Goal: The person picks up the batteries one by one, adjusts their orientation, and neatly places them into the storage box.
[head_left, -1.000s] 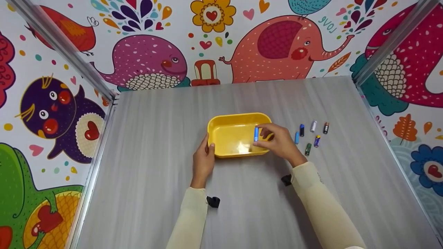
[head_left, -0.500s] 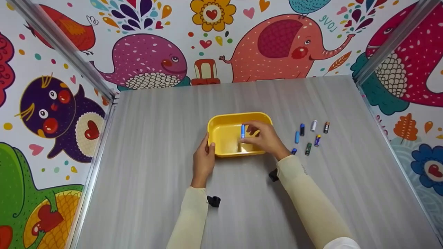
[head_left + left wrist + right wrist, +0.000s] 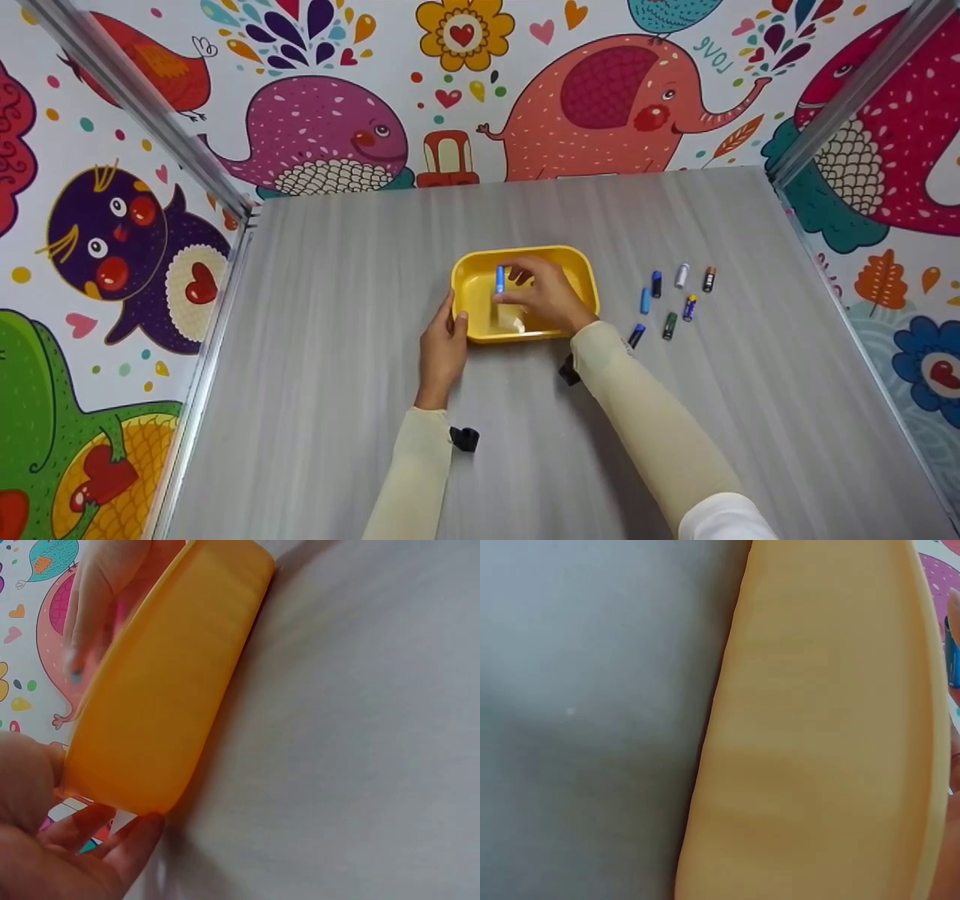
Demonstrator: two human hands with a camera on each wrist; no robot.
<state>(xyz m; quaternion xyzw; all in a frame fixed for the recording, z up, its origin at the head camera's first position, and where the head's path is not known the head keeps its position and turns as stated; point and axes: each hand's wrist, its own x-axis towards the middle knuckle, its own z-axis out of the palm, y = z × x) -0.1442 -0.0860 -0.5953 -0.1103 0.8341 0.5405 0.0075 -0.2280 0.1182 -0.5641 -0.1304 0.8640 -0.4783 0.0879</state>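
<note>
My left hand grips the left end of a yellow plastic tub, its thumb over the rim. In the left wrist view the fingers curl against the end wall of the tub. Over the tub's inside, my right hand pinches a light blue battery between thumb and fingers, held upright in the head view. Only a bit of that battery shows at the right edge of the right wrist view. The tub's outer wall fills much of that view.
Right of the tub several loose batteries lie on the grey table: a dark blue one, a green one, a light blue one, a white one and others. Printed panels wall the table at back and sides.
My right hand has moved left across the tub with the battery, from its right end toward the middle-left. The dark blue battery has come into sight from behind the wrist. My left hand stays put.
</note>
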